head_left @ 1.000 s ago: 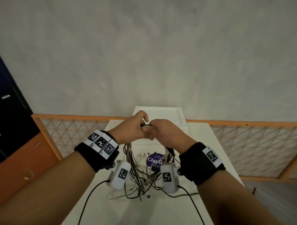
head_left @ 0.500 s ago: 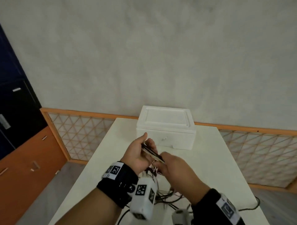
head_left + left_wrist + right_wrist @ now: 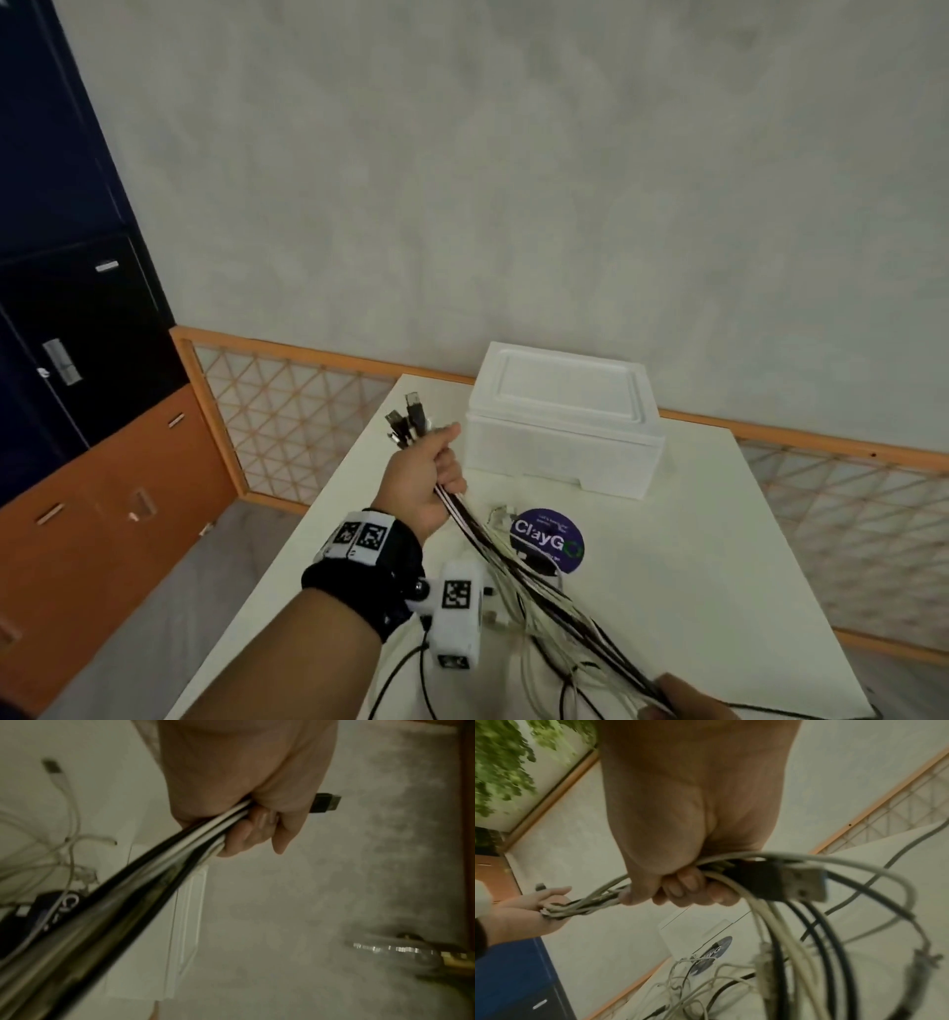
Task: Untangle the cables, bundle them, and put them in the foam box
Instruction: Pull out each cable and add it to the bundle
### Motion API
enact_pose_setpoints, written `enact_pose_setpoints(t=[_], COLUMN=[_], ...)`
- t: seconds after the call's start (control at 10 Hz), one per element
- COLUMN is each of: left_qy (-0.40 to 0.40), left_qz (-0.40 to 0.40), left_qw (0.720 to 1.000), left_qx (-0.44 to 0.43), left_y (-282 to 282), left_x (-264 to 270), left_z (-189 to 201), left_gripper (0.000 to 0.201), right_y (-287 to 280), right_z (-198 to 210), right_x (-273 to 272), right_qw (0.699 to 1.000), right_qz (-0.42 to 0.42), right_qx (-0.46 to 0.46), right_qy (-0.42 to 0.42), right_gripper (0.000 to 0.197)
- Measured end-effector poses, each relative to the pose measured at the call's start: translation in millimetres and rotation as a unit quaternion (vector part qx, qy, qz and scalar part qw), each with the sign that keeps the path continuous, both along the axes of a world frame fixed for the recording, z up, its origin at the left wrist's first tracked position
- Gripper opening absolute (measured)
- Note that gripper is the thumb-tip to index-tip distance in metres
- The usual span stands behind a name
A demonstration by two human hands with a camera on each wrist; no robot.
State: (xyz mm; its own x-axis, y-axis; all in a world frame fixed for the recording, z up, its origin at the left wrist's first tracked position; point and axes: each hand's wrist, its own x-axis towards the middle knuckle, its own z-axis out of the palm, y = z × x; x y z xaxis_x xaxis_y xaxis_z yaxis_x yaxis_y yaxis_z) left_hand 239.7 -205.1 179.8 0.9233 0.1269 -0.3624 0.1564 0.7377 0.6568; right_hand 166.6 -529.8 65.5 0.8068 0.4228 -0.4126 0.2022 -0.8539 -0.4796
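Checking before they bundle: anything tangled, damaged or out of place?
Cables stretch between left hand and right hand, but loose ends are still snarled on the table. The foam box is still lidded.

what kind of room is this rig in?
Probably an office or lab room set up for recording, not a home. A plain white table stands against a bare grey wall, with orange cabinets and a dark door to the left.

light: soft, even, dim indoors | shadows: faint on the table [image 3: 667, 591] | blur: cables [image 3: 144, 882] smeared in left wrist view, right wrist view soft at edges | tint: wrist views greenish | distortion: head view bends at edges
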Motion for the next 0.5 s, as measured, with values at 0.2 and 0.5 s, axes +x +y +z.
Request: enact_pose_setpoints(t=[0.2,0.5], left_qy=[-0.066,-0.148], left_qz=[-0.039,-0.117], left_qw=[0.977,0.881], left_qx=[0.201,0.434], left_y=[-13,-27], left_x=[-16,-55], left_z=[1,14], left_gripper=[0.047,0.027], right_y=[19,193], right_z=[39,182], right_x=[-4,31], right_qw=[0.999,0.904], right_qz=[0.012,0.092], right_qx=[-0.018,0.207], right_qy=[-0.043,-0.364], right_gripper=[0.090,0.057])
